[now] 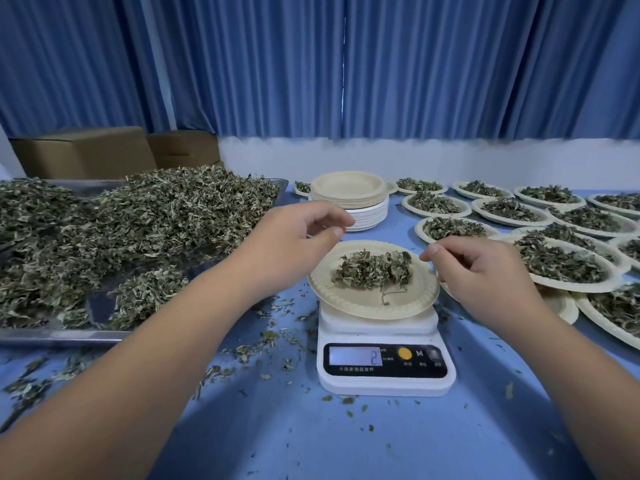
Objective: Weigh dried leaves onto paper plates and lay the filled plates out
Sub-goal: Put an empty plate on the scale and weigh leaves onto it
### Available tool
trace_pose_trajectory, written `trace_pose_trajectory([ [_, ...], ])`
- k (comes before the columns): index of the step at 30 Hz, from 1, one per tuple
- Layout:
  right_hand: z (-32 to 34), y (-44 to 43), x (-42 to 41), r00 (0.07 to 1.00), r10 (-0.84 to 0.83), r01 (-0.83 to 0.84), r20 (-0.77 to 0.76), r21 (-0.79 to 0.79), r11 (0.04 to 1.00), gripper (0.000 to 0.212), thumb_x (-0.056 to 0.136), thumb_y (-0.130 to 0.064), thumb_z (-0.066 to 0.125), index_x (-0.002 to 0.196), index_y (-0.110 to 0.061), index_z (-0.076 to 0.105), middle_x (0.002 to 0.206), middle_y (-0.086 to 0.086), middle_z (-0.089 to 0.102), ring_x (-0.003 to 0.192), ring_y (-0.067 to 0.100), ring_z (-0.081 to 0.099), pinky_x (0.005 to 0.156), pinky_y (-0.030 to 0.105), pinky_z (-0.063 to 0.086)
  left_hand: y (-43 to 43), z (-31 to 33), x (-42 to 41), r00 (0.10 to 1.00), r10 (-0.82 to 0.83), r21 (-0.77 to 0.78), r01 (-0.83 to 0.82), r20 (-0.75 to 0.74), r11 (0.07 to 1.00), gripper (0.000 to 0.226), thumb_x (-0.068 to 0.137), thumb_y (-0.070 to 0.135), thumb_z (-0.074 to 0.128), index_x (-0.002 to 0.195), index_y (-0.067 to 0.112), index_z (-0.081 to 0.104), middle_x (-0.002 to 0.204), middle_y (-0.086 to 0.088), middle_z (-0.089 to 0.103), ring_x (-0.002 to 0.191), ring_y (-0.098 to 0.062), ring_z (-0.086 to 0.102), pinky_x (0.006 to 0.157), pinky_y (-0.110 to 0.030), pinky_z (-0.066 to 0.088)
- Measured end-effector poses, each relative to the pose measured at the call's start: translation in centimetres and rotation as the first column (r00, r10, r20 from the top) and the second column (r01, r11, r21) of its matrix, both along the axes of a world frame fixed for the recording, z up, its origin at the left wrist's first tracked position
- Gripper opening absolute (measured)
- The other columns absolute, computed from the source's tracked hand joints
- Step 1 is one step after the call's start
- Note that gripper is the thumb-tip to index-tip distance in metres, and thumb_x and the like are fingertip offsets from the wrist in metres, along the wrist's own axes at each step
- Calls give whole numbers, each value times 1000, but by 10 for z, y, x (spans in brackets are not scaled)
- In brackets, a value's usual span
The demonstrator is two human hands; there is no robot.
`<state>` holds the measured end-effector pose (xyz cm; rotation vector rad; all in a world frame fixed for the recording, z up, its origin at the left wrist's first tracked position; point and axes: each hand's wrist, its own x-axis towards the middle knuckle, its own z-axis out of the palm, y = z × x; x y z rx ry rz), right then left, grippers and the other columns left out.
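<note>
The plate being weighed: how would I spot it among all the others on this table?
Find the white scale at the front middle of the blue table. The plate sits on it, between the left hand and the right hand, with a small heap of dried leaves. It alone is raised on the scale; the other filled plates lie on the table to the right.

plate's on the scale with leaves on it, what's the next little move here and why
Probably take the plate by its rim and lift it off the scale. The left hand and right hand hover at either side of it, nothing visible in either grip, and filled plates lie to the right. The display is only partly legible, so check it first.
</note>
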<state>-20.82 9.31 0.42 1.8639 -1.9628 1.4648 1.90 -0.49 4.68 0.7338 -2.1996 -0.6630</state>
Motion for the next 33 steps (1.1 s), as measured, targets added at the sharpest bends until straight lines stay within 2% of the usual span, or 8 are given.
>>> trace_pose_trajectory([
  [3, -1, -1, 0, 1000, 3, -3, -5, -10, 1000, 32, 91, -25, 57, 65, -42, 65, 55, 8, 60, 46, 16, 46, 45, 18, 33, -10, -4, 27, 970, 208, -255, -171, 125, 952, 20, 94, 28, 55, 112, 31, 66, 107, 16, 63, 92, 5, 56, 81, -4, 40],
  [5, -1, -2, 0, 1000, 0, 0, -13, -6, 1000, 28, 91, -24, 57, 67, -30, 70, 54, 9, 58, 45, 11, 44, 45, 16, 32, -19, -11, 55, 898, 404, -326, -334, 175, 884, 35, 93, 43, 45, 122, 30, 60, 119, 11, 59, 101, -3, 54, 91, -18, 43],
  [10, -1, 0, 2, 999, -9, 10, -42, 12, 1000, 26, 92, -21, 58, 69, -15, 71, 55, 8, 53, 47, 11, 42, 46, 17, 31, -39, -27, 111, 517, 517, -75, -654, 682, 753, 91, 76, 80, 11, 147, 28, 35, 153, -11, 34, 136, -34, 37, 110, -52, 33],
  [15, -1, 1, 4, 1000, -7, 8, -30, 15, 1000, 26, 90, -26, 56, 69, -21, 71, 53, 7, 52, 44, 10, 41, 44, 18, 29, -39, -33, 107, 592, 363, 92, -599, 719, 795, 98, 69, 80, 12, 145, 25, 40, 150, -5, 41, 134, -27, 41, 105, -37, 33],
  [19, 0, 2, 3, 1000, -5, 5, -2, -1, 1000, 26, 91, -23, 57, 68, -29, 70, 52, 10, 53, 42, 10, 39, 42, 17, 29, -37, -33, 104, 640, 471, 25, -608, 607, 794, 77, 80, 77, 27, 136, 28, 48, 120, -3, 60, 94, -19, 60, 73, -30, 45],
  [24, 0, 2, 4, 1000, 0, 0, -10, -3, 1000, 26, 91, -24, 57, 69, -31, 69, 53, 9, 54, 43, 11, 40, 43, 17, 30, -33, -37, 99, 638, 338, 94, -544, 692, 834, 96, 74, 80, 10, 154, 28, 21, 161, -4, 17, 147, -24, 18, 118, -43, 18],
  [27, 0, 3, 5, 999, -2, 1, -35, -3, 1000, 26, 92, -21, 58, 70, -22, 71, 53, 9, 53, 46, 14, 42, 45, 16, 31, -23, -37, 90, 657, 187, 163, -434, 730, 886, 85, 81, 73, 3, 154, 31, 15, 161, 6, 10, 149, -15, 3, 120, -40, 4],
  [33, 1, 4, 7, 999, -13, 13, -43, 2, 1000, 24, 91, -20, 58, 71, -19, 72, 54, -1, 55, 43, 8, 42, 45, 14, 32, -17, -40, 84, 621, 278, 60, -466, 732, 882, 76, 88, 70, 17, 138, 21, 46, 140, -3, 51, 122, -21, 51, 101, -34, 38],
])
